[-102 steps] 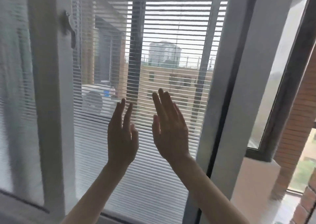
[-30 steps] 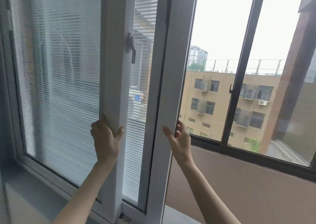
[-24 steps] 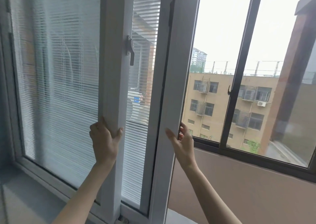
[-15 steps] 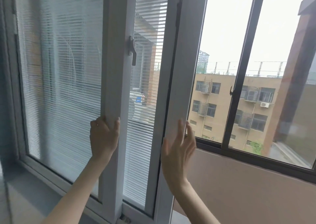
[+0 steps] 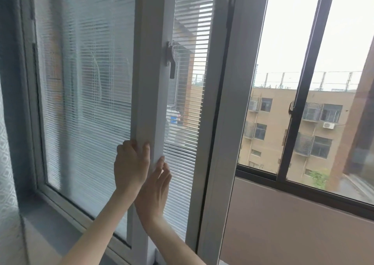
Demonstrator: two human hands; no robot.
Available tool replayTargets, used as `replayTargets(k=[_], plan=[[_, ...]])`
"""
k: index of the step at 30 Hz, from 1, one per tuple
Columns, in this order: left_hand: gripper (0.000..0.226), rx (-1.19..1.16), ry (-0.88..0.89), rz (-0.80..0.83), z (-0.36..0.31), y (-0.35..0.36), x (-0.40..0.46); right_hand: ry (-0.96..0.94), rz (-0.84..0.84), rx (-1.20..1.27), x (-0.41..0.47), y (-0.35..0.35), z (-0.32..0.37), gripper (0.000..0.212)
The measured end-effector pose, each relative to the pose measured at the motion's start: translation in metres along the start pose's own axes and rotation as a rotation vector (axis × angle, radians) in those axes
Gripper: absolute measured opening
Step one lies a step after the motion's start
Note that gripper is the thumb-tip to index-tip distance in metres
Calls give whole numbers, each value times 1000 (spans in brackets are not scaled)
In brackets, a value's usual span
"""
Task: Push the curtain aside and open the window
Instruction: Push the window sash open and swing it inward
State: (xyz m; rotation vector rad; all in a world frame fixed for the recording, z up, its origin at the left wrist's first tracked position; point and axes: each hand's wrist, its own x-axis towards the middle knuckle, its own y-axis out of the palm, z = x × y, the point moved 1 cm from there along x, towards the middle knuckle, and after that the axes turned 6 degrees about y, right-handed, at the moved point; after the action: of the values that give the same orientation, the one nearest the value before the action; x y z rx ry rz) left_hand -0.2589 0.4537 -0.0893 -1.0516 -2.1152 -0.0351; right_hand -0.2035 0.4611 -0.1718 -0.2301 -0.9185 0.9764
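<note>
The right hand has left the far frame and now lies flat, fingers open, beside the left hand, which grips the window post mid-frame. The window is already open at right.

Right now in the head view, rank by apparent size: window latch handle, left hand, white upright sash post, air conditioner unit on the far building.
1. white upright sash post, spans almost the full height.
2. left hand, gripping that post.
3. window latch handle.
4. air conditioner unit, smallest as seen, though it is far off, so only apparent.
</note>
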Motion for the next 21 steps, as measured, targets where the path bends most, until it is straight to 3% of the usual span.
replayTargets(k=[4, 12, 16, 21], plan=[[26, -81, -25, -35, 10, 0, 1, 53, -71, 84, 2, 5, 2, 88], [31, -216, -59, -70, 22, 4, -1, 108, -44, 243, 1, -1, -11, 99], [38, -363, -87, -23, 21, 7, -7, 52, -132, 267, -12, -11, -18, 97], [41, -470, -73, 14, 9, 10, -23, -146, -309, 105, -23, -31, -36, 100]])
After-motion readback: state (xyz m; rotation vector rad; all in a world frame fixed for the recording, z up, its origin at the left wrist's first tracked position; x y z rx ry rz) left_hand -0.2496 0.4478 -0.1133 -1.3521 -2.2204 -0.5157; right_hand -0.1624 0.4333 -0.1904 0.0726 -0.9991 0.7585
